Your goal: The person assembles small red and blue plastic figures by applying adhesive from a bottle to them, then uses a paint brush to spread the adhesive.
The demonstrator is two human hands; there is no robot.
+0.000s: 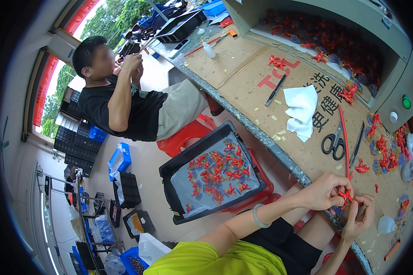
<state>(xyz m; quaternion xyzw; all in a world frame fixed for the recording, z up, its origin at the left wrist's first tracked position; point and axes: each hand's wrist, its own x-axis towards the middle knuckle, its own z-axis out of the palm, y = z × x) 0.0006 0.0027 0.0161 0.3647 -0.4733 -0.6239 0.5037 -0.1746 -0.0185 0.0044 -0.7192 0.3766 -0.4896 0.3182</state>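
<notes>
Pinching a small glossy red plastic figure [345, 196] in tightly closed fingers of the left hand [326, 191], at the speckled grey worktop [261, 137] edge. Curling fingers of the right hand [359, 215] at its right; cannot tell whether gripping. Showing large red and black print [321, 103] farther left on brown cardboard [245, 94].

Lime shirt [192, 259] tops black shorts [280, 240] (pale bangle [256, 217]).
</notes>
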